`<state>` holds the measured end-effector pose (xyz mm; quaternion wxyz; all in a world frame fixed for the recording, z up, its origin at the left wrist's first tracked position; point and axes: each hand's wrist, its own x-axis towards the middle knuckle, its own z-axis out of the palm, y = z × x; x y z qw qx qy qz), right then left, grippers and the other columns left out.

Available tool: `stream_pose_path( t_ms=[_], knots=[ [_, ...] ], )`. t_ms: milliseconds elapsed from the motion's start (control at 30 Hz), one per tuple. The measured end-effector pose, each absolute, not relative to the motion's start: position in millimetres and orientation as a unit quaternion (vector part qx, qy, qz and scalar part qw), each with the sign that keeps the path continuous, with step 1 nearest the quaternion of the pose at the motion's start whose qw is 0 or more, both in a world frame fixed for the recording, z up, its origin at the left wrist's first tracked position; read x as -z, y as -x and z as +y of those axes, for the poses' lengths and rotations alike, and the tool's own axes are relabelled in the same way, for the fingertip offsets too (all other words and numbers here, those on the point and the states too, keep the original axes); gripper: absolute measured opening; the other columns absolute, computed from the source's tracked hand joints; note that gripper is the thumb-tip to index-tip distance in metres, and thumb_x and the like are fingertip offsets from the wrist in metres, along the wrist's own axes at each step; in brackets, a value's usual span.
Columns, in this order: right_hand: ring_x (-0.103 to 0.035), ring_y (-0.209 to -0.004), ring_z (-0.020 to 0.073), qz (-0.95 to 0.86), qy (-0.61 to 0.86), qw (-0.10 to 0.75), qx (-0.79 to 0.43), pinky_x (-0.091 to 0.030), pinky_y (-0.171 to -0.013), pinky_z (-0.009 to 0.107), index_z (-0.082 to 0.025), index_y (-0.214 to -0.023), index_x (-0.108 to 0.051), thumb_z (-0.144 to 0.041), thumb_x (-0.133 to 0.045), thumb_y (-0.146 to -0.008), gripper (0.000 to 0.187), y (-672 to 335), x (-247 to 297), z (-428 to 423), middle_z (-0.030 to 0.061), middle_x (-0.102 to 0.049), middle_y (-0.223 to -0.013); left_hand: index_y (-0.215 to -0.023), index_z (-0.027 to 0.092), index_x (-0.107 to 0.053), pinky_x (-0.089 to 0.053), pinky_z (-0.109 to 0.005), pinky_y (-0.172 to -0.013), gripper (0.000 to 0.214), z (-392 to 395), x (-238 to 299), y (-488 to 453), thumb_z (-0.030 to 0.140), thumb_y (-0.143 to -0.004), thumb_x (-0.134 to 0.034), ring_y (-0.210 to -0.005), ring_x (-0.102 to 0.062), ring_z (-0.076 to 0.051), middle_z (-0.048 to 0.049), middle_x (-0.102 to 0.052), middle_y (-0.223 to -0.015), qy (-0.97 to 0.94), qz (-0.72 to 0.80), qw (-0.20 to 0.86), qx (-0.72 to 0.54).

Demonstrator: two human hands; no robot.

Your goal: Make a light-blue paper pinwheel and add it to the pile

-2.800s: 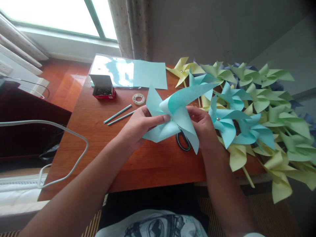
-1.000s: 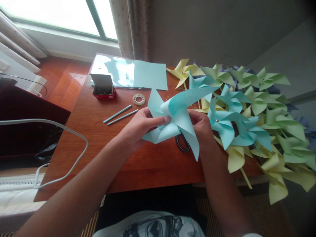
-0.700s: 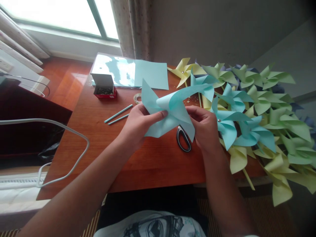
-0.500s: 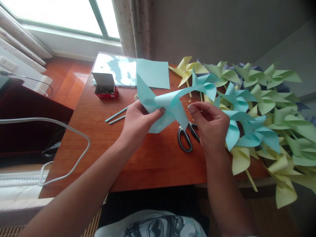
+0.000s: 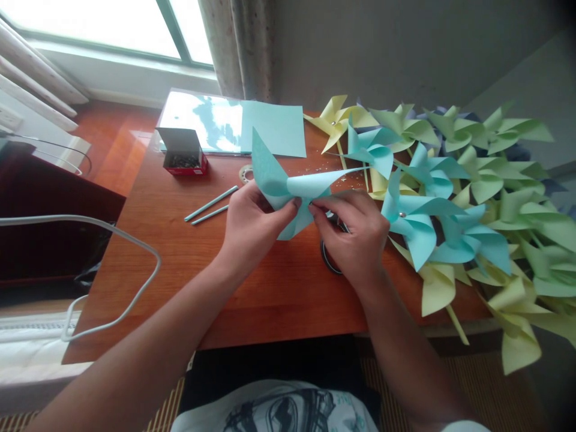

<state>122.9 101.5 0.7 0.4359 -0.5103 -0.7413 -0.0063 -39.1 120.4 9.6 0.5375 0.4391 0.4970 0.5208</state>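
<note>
A light-blue paper pinwheel [image 5: 270,168], its blades curled toward the middle, is held up over the table. My left hand [image 5: 249,219] is closed on it, thumb in front near the centre and fingers behind, partly hidden. The fingers of my right hand [image 5: 351,225] are pinched together at the pinwheel's centre, on a tiny dark thing that looks like a tack. Behind that hand, scissors [image 5: 330,258] with black handles lie mostly covered. Two pale-blue paper sticks [image 5: 210,204] and a tape roll [image 5: 245,174] rest left of the pinwheel.
An open red box [image 5: 186,162] of small metal pieces stands at the back left. Behind are light-blue sheets [image 5: 281,129], partly in a clear sleeve. Several finished pinwheels [image 5: 432,174], yellow, green and blue, crowd the right side. A white cable [image 5: 135,243] loops at the left edge.
My right hand has moved left from beside the pinwheel to its centre, and it now covers much of the scissors. My left hand keeps its hold.
</note>
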Motion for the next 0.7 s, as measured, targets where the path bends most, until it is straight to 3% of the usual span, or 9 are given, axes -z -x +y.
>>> stream_pose_path(
  t_ms=[700],
  knots=[
    [-0.066, -0.075, 0.0208, -0.726, 0.516, 0.453, -0.024, -0.055, -0.07, 0.035, -0.024, -0.085, -0.073, -0.024, -0.071, -0.09, 0.006, -122.1, -1.4, 101.0, 0.0045, -0.072, -0.082, -0.072, 0.016, -0.065, -0.05, -0.025, -0.063, 0.021, 118.5, -8.3, 38.5, 0.02, -0.065, -0.084, -0.066, -0.058, -0.014, 0.0011, -0.065, -0.073, -0.474, 0.475, 0.529, -0.52]
  ],
)
